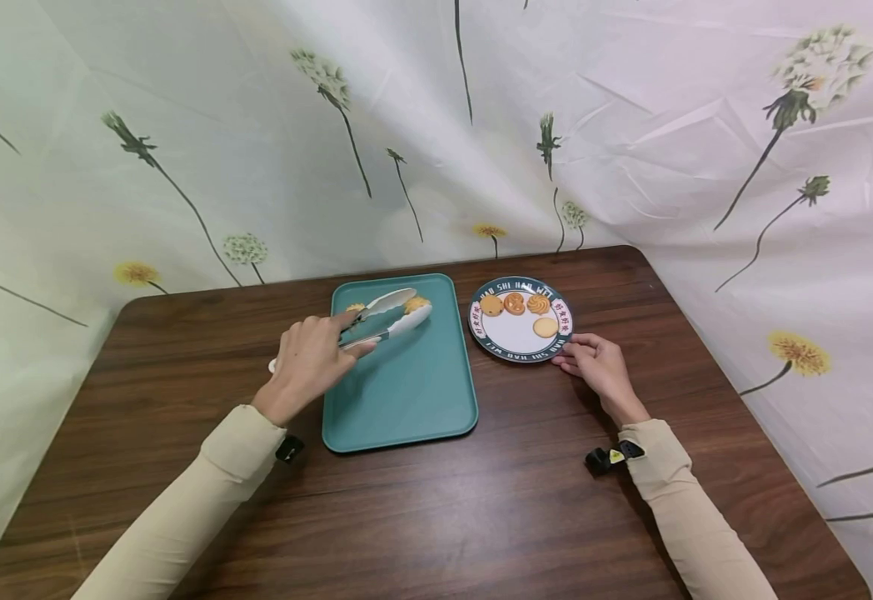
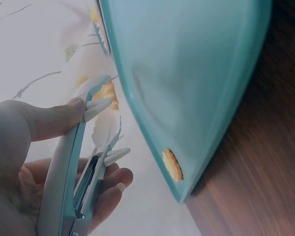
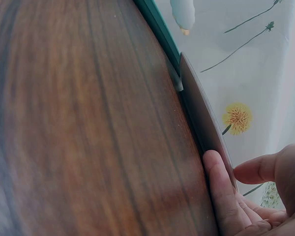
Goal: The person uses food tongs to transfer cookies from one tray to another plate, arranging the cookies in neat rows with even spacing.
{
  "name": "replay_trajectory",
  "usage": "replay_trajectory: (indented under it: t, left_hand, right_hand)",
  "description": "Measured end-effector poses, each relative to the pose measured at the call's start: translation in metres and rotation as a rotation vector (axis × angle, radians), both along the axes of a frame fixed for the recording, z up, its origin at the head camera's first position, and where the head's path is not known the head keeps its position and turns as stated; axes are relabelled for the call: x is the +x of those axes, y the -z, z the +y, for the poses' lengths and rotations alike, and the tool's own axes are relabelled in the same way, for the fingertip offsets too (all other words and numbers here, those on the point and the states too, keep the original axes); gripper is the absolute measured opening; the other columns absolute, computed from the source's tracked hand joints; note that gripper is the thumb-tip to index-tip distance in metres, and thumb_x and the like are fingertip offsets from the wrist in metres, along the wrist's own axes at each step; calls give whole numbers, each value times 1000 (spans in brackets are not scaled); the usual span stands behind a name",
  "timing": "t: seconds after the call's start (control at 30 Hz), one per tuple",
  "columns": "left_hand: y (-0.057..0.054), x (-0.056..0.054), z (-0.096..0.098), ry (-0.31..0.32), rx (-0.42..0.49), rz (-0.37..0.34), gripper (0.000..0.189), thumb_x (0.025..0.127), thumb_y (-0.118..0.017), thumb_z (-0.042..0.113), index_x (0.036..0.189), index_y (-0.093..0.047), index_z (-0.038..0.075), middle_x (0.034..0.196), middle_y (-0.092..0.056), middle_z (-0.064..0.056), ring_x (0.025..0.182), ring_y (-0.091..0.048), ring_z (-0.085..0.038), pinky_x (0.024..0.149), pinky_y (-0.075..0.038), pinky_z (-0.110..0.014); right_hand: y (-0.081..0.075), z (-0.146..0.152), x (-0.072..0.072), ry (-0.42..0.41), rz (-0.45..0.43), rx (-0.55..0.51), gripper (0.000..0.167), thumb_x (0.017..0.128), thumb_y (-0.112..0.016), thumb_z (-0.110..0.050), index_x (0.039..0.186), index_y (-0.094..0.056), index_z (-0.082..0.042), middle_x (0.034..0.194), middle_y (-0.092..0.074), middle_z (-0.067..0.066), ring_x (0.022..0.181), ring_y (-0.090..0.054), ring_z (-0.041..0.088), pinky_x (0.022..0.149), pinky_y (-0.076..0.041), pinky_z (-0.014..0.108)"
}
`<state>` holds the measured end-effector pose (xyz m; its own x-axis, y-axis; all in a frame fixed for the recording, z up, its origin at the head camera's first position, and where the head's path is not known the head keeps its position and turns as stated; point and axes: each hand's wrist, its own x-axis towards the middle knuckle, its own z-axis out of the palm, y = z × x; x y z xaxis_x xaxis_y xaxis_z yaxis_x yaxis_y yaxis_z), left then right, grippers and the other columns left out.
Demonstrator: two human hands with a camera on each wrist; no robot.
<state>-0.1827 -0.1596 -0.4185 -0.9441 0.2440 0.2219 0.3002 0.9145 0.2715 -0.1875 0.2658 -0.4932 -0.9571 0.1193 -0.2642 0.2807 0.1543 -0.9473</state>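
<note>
My left hand [image 1: 306, 364] grips a pair of kitchen tongs [image 1: 386, 302] with pale tips, over the teal tray [image 1: 399, 400]. A golden cookie [image 2: 108, 93] sits between the tong tips, raised above the tray in the left wrist view. Another cookie [image 2: 172, 164] lies in a corner of the tray, partly covered by the tongs in the head view. My right hand [image 1: 594, 365] pinches the near right rim of a round plate [image 1: 515, 337], thumb on top and fingers underneath. Several cookies [image 1: 514, 303] lie on the plate, mostly along its far side.
Both tray and plate are on a dark wooden table [image 1: 436, 525], the plate just right of the tray. Behind the table hangs a pale curtain [image 1: 436, 167] printed with dandelions. Each wrist wears a small black camera [image 1: 290, 448].
</note>
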Motion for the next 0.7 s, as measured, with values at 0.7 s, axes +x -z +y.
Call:
replay_trajectory:
  t: [0.7]
  left_hand:
    - [-1, 0, 46, 114, 13, 78, 55, 88, -83, 42, 130, -73, 8, 69, -69, -10, 47, -44, -15, 40, -30, -27]
  right_hand:
    - [1, 0, -1, 1, -12, 26, 40, 107, -55, -12, 140, -54, 8, 115, -77, 18, 79, -74, 0, 79, -60, 18]
